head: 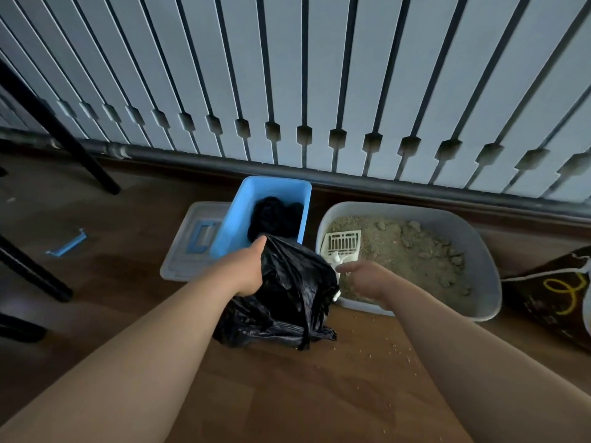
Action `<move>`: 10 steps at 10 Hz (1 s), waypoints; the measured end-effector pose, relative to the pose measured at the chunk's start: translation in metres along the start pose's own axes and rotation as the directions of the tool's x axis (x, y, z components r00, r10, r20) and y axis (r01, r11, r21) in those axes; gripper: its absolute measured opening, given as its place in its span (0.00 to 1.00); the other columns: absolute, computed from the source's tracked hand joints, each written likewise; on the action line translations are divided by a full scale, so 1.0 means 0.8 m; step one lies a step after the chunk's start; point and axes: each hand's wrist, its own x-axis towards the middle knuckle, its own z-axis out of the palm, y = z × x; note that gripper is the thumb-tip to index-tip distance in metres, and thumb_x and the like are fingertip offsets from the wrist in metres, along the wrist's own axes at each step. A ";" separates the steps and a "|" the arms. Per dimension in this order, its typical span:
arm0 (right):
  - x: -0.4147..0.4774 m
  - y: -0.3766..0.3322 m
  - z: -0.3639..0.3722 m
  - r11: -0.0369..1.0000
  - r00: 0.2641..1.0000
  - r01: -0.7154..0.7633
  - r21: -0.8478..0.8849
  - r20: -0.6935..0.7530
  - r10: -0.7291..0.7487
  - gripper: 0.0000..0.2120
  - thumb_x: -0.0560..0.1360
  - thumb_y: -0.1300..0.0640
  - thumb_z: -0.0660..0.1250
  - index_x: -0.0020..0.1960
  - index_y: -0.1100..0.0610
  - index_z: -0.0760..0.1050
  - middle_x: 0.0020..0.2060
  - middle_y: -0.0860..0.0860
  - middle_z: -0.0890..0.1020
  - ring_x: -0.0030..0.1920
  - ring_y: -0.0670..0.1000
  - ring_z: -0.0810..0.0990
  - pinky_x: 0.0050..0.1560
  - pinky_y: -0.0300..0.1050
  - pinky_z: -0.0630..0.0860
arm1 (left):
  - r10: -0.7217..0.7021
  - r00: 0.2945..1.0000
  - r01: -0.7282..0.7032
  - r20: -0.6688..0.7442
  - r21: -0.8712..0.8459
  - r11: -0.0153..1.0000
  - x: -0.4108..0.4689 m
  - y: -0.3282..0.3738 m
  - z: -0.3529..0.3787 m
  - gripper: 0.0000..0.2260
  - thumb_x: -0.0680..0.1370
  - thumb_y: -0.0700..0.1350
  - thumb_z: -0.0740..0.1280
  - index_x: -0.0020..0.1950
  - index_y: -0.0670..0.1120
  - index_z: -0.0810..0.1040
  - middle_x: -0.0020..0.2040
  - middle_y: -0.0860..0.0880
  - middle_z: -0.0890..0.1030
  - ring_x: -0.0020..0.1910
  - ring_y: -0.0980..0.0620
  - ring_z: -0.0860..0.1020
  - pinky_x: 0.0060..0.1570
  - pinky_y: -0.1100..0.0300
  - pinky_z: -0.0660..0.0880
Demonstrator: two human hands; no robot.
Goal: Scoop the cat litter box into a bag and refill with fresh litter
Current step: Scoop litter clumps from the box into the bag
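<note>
Two hands engaged. Left hand (251,271) grips black bag (287,292) just left of litter box (489,282), likely keeping its mouth ready. Right hand (363,276), fingers loose and empty, reaches toward scoop (343,246) lying at the box's left end.

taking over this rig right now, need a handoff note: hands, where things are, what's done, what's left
Left hand grips the black bag at its top; the bag sits on the floor beside the litter box.
Right hand is open, reaching at the scoop handle, no grip yet.
The scoop lies in the box's left end, on the litter; clumps show across the litter.
A brown sack, probably the fresh litter, stands at far right.
Done: bag in hand.
Left: open the bag, scoop the clumps in, refill.
</note>
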 end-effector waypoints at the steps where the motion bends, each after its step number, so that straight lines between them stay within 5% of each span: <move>1: 0.016 0.000 0.022 0.993 0.999 -0.038 0.108 0.033 0.035 0.23 0.77 0.71 0.55 0.66 0.56 0.76 0.62 0.54 0.75 0.55 0.53 0.77 0.55 0.46 0.76 | 0.041 0.999 -0.041 0.007 -0.035 0.999 0.009 -0.003 0.004 0.40 0.77 0.32 0.55 0.77 0.59 0.37 0.36 0.47 0.73 0.27 0.51 0.67 0.27 0.57 0.65; 2: 0.026 0.003 0.031 0.972 0.997 -0.072 0.222 -0.005 0.075 0.17 0.77 0.66 0.59 0.65 0.64 0.75 0.62 0.61 0.78 0.63 0.62 0.75 0.64 0.56 0.74 | 0.115 0.993 -0.112 0.027 -0.095 0.989 0.001 0.000 0.000 0.39 0.77 0.33 0.57 0.78 0.61 0.41 0.47 0.48 0.76 0.32 0.50 0.72 0.30 0.58 0.69; 4: 0.005 0.019 -0.010 0.859 0.963 -0.090 0.504 -0.178 0.205 0.12 0.75 0.66 0.65 0.59 0.62 0.77 0.58 0.62 0.80 0.53 0.60 0.82 0.41 0.48 0.81 | 0.230 0.970 -0.200 0.083 -0.270 0.942 -0.014 0.024 -0.017 0.38 0.76 0.34 0.61 0.77 0.63 0.50 0.51 0.47 0.79 0.31 0.51 0.70 0.30 0.59 0.67; 5: -0.014 0.028 -0.043 0.828 0.958 -0.086 0.554 -0.182 0.221 0.11 0.78 0.71 0.60 0.54 0.60 0.75 0.56 0.62 0.77 0.43 0.55 0.84 0.36 0.47 0.83 | 0.283 0.956 -0.244 0.079 -0.323 0.914 -0.016 0.046 -0.022 0.38 0.75 0.34 0.63 0.75 0.66 0.54 0.56 0.45 0.80 0.30 0.50 0.69 0.31 0.58 0.68; 7: -0.058 0.053 -0.106 0.953 0.934 -0.110 0.284 -0.299 0.197 0.17 0.76 0.71 0.58 0.63 0.61 0.74 0.39 0.57 0.78 0.26 0.50 0.75 0.28 0.40 0.70 | 0.317 0.933 -0.299 0.172 -0.121 0.947 -0.021 0.090 -0.003 0.37 0.77 0.36 0.63 0.78 0.60 0.50 0.68 0.46 0.72 0.39 0.48 0.77 0.34 0.56 0.71; 9: -0.092 0.073 -0.163 0.972 0.865 -0.231 -0.044 -0.467 0.185 0.08 0.72 0.62 0.67 0.49 0.61 0.81 0.40 0.54 0.79 0.36 0.52 0.75 0.30 0.40 0.70 | 0.249 0.960 -0.260 0.130 0.078 0.962 -0.010 0.114 0.014 0.30 0.80 0.36 0.59 0.79 0.52 0.52 0.69 0.47 0.69 0.33 0.54 0.71 0.24 0.65 0.65; 10: -0.106 0.070 -0.179 0.909 0.827 -0.346 -0.233 -0.533 0.178 0.04 0.67 0.59 0.66 0.38 0.58 0.78 0.34 0.51 0.79 0.31 0.49 0.75 0.25 0.38 0.65 | 0.231 0.969 -0.244 0.087 0.203 0.948 0.000 0.119 0.020 0.25 0.80 0.37 0.57 0.77 0.45 0.59 0.66 0.44 0.71 0.38 0.51 0.73 0.28 0.62 0.67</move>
